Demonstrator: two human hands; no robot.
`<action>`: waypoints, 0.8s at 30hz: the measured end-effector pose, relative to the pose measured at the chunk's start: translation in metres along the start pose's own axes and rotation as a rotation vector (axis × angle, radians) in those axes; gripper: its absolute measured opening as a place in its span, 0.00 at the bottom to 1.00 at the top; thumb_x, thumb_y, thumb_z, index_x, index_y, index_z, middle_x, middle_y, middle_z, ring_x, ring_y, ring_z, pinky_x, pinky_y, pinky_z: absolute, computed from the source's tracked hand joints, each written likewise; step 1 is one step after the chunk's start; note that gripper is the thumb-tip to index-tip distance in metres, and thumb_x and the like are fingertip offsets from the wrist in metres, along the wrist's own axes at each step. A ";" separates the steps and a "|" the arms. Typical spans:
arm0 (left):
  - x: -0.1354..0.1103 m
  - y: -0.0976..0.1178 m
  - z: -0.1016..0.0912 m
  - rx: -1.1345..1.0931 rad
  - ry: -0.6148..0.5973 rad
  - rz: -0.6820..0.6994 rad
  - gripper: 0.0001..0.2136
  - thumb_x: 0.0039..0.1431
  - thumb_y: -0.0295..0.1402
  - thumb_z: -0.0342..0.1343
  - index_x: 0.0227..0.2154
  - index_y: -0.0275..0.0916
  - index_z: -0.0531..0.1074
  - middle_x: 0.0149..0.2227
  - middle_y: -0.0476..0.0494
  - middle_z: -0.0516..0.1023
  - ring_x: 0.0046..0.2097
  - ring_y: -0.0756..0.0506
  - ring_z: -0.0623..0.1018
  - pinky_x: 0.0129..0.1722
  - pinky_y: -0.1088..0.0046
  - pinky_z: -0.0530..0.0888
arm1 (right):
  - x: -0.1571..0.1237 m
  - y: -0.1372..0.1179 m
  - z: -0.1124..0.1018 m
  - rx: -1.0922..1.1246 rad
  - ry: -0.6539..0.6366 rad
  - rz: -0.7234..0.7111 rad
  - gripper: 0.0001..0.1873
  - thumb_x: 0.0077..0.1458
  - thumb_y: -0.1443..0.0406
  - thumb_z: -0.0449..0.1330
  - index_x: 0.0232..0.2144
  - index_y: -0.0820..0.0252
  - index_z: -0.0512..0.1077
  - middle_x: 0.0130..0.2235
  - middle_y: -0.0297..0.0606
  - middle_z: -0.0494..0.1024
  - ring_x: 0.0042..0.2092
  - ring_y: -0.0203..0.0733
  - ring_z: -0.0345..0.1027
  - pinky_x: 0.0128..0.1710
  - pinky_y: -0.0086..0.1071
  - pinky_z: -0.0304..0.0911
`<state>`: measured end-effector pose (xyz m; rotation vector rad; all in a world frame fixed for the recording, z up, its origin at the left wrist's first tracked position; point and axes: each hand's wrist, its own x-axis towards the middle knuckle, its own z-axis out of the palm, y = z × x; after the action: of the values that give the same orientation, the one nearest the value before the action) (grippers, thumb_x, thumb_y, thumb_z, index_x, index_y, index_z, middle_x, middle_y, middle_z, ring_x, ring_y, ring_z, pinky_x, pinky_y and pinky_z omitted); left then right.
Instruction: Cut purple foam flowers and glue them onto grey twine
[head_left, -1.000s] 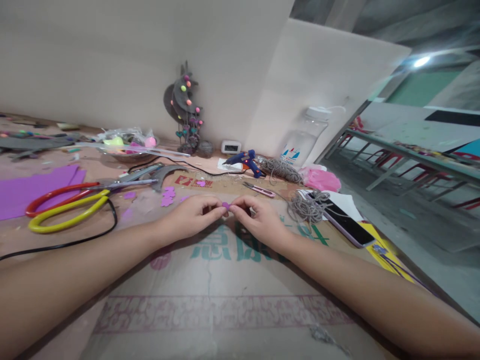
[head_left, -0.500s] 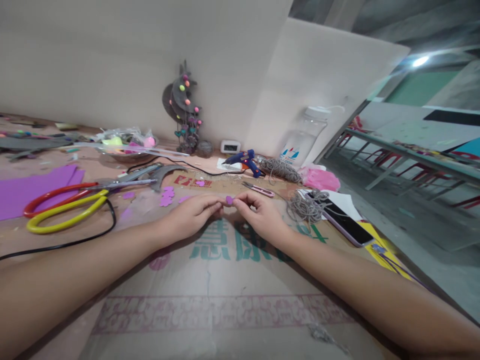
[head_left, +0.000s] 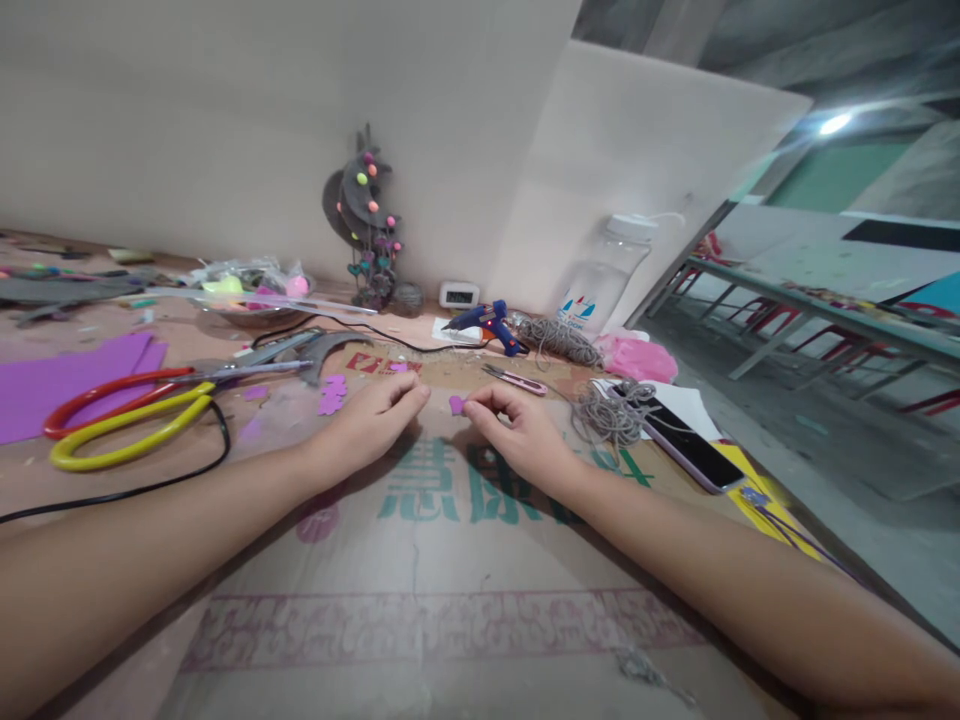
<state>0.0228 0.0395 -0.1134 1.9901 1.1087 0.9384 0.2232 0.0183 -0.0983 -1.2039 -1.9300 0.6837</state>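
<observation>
A small purple cut-out piece (head_left: 457,405) is pinched between the thumb and forefinger of my right hand (head_left: 517,425). My left hand (head_left: 379,415) rests just to the left, apart from that piece, its fingers curled together and nothing visible in them. Both hands are over a printed cardboard sheet (head_left: 450,560). Close behind my left hand lie several purple cut-outs (head_left: 332,394). Thread snips (head_left: 514,379) with a pink handle lie behind my right hand.
Scissors with red and yellow handles (head_left: 135,415) lie left, by purple sheets (head_left: 67,385). At the back are a blue glue gun (head_left: 491,325), a decorated grey moon ornament (head_left: 364,205) and a water bottle (head_left: 604,275). Grey yarn (head_left: 619,412) and a phone (head_left: 694,445) lie right.
My left hand has let go of the purple piece and drawn back a little to the left. The piece stays in my right hand.
</observation>
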 end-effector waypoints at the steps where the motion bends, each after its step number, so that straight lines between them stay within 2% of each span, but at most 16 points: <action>1: 0.000 0.000 0.000 0.025 0.000 0.015 0.18 0.64 0.42 0.41 0.20 0.39 0.59 0.21 0.52 0.65 0.25 0.50 0.66 0.26 0.73 0.62 | 0.000 0.000 0.000 0.000 0.001 -0.002 0.11 0.57 0.59 0.55 0.29 0.59 0.71 0.26 0.32 0.72 0.27 0.35 0.63 0.29 0.28 0.60; 6: 0.002 0.002 -0.002 0.060 -0.006 0.021 0.20 0.63 0.45 0.41 0.20 0.39 0.61 0.21 0.51 0.65 0.26 0.49 0.68 0.27 0.73 0.62 | 0.001 -0.001 0.000 0.014 -0.005 0.007 0.10 0.57 0.59 0.55 0.28 0.59 0.70 0.26 0.32 0.71 0.27 0.35 0.62 0.28 0.28 0.59; 12: 0.002 0.003 -0.002 -0.026 -0.021 -0.053 0.14 0.61 0.41 0.47 0.25 0.38 0.64 0.24 0.50 0.71 0.29 0.48 0.71 0.30 0.73 0.66 | -0.001 0.000 0.000 0.023 0.003 -0.006 0.10 0.57 0.60 0.55 0.28 0.59 0.70 0.27 0.33 0.71 0.29 0.36 0.62 0.30 0.29 0.59; 14: 0.002 0.004 -0.002 -0.078 -0.010 -0.064 0.10 0.58 0.39 0.50 0.27 0.38 0.65 0.25 0.49 0.73 0.29 0.48 0.73 0.30 0.73 0.67 | -0.001 0.000 -0.002 0.072 0.063 -0.012 0.10 0.57 0.60 0.55 0.29 0.59 0.70 0.25 0.32 0.69 0.28 0.35 0.61 0.29 0.29 0.57; 19: 0.001 0.006 0.000 -0.101 -0.041 -0.097 0.09 0.53 0.37 0.57 0.26 0.37 0.68 0.26 0.48 0.75 0.30 0.47 0.74 0.32 0.72 0.69 | 0.004 -0.005 -0.021 0.338 0.366 -0.051 0.10 0.59 0.59 0.54 0.28 0.58 0.64 0.22 0.28 0.61 0.24 0.32 0.54 0.25 0.28 0.54; 21: 0.000 0.006 0.000 -0.058 -0.064 -0.083 0.11 0.52 0.40 0.57 0.25 0.37 0.68 0.27 0.47 0.76 0.31 0.47 0.75 0.32 0.72 0.69 | 0.006 -0.008 -0.027 0.400 0.411 -0.101 0.11 0.60 0.58 0.54 0.28 0.57 0.63 0.22 0.28 0.60 0.24 0.32 0.54 0.25 0.28 0.54; 24: 0.001 0.004 -0.001 -0.012 -0.072 -0.051 0.15 0.58 0.43 0.51 0.25 0.37 0.69 0.27 0.46 0.77 0.31 0.47 0.76 0.34 0.71 0.70 | 0.005 -0.012 -0.028 0.350 0.377 -0.121 0.11 0.59 0.58 0.56 0.28 0.58 0.65 0.22 0.28 0.61 0.24 0.32 0.55 0.25 0.27 0.54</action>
<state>0.0242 0.0384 -0.1093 1.9613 1.1069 0.8389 0.2381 0.0196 -0.0715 -0.9134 -1.4833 0.6452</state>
